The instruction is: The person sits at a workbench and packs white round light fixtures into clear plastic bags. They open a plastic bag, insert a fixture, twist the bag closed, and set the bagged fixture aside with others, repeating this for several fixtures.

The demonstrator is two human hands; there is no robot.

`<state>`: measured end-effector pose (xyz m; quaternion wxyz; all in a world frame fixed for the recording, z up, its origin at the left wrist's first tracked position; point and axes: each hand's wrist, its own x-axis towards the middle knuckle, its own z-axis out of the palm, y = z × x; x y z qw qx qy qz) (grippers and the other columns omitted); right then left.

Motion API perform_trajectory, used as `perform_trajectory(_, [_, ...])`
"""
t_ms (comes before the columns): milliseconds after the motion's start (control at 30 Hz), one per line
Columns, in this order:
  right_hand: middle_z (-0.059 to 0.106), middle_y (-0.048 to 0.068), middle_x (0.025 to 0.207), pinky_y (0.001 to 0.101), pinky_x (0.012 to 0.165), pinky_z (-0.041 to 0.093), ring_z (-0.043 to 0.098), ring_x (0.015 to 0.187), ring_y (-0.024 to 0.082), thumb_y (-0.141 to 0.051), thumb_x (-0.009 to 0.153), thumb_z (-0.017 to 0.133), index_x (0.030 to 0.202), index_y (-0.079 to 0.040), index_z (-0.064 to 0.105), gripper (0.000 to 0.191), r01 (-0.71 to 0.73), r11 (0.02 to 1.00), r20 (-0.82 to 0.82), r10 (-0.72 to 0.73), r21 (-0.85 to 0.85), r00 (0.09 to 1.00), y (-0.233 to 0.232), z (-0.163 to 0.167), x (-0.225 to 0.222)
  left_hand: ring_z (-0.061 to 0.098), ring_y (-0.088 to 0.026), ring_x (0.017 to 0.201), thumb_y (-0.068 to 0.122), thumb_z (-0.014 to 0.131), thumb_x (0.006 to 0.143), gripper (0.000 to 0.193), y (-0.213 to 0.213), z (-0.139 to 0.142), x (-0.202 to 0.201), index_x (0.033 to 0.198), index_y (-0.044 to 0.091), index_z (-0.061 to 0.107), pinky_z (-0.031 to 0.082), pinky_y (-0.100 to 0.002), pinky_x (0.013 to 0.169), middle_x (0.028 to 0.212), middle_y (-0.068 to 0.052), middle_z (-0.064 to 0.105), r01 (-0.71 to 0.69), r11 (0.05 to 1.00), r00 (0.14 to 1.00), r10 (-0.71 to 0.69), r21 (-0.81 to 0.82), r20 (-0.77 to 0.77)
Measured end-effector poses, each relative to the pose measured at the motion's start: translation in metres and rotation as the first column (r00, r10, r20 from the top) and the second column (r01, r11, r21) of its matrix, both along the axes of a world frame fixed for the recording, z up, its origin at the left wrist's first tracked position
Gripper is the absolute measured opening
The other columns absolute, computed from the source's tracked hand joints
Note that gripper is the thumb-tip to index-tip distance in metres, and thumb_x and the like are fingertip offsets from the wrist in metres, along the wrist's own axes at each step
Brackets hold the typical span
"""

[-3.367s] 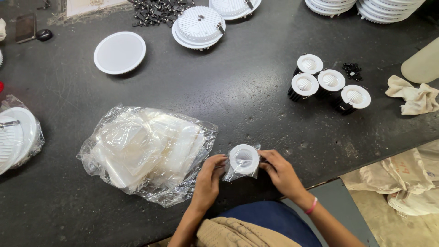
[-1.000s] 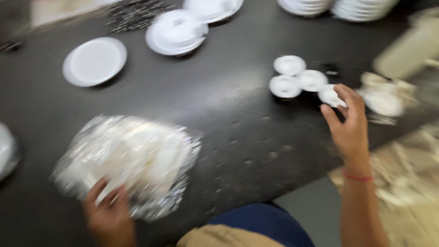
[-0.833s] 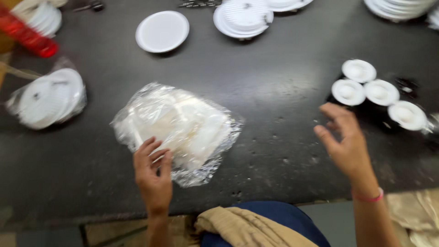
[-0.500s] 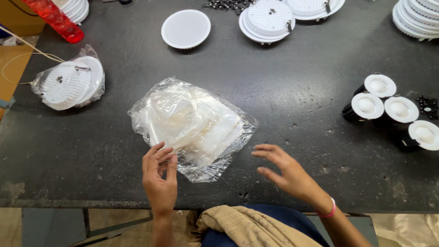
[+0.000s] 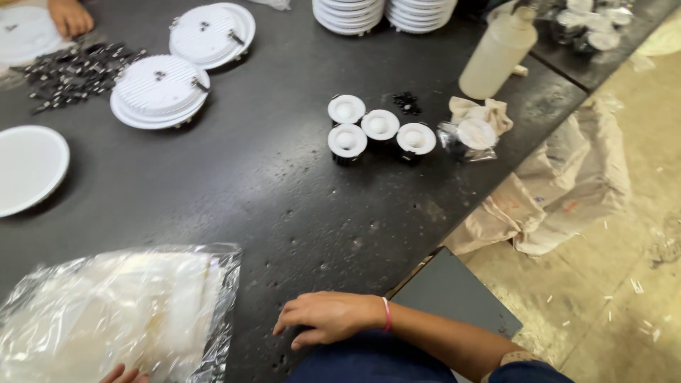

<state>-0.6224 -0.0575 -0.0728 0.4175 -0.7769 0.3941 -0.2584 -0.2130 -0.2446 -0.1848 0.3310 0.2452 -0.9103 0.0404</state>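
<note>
Right hand [image 5: 333, 318] had swung back from the small white round lamps [image 5: 380, 126] up at 12 o'clock, landed empty, palm down, fingers loosely spread. Left hand [image 5: 122, 373] barely peeked in, grip impossible to tell, touching the crinkly clear plastic bag of white parts [image 5: 106, 312] at 9 o'clock.

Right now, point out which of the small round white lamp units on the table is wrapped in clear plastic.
The rightmost small lamp, beside the beige cloth. It sits inside a crinkled clear bag, while the other four stand bare in a cluster to its left.
</note>
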Motion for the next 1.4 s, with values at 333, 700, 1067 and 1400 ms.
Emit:
perform_trajectory(333, [0.066,0.012,0.125,0.042,0.106,0.048,0.061,0.122,0.032,-0.028,0.099,0.066,0.131,-0.007,0.063,0.038,0.062,0.997,0.006,-0.063,0.045,0.998,0.002,0.017,-0.01,0.074,-0.028,0.097,0.006,0.076,0.087,0.041,0.054,0.058,-0.05,0.126,-0.004,0.066,0.061,-0.039,0.083,0.109,-0.019,0.074,-0.281,0.333,0.788,0.616,0.9,0.018])
perform_trajectory(700, [0.06,0.019,0.133,0.041,0.101,0.051,0.06,0.121,0.031,-0.015,0.09,0.077,0.135,-0.001,0.06,0.05,0.894,0.1,0.16,-0.969,-0.437,0.187,-0.008,0.086,-0.201,0.073,-0.02,0.096,0.011,0.069,0.091,0.02,0.124,0.145,-0.099,0.11,0.006,0.072,0.059,-0.033,0.08,0.129,-0.01,0.066,-0.365,0.577,0.741,0.655,0.731,-0.147])
perform_trajectory(1067, [0.062,0.031,0.133,0.0502,0.103,0.051,0.061,0.122,0.047,-0.038,0.07,0.097,0.134,0.009,0.055,0.09,0.677,0.08,-0.227,-0.965,-0.732,-0.13,0.005,0.004,-0.359,0.073,-0.021,0.099,0.013,0.067,0.091,0.022,0.116,0.155,-0.115,0.111,0.005,0.071,0.061,-0.034,0.079,0.129,-0.009,0.066,-0.329,0.543,0.759,0.639,0.773,-0.125])
perform_trajectory(1400, [0.07,0.004,0.119,0.0296,0.087,0.051,0.062,0.105,0.014,-0.024,0.084,0.09,0.131,0.002,0.065,0.06,0.984,0.169,0.229,-0.961,0.053,0.153,0.013,0.064,-0.279,0.074,-0.02,0.095,0.005,0.071,0.088,0.019,0.118,0.127,-0.119,0.107,0.003,0.073,0.06,-0.032,0.077,0.126,-0.011,0.068,-0.303,0.627,0.776,0.6,0.718,-0.197])
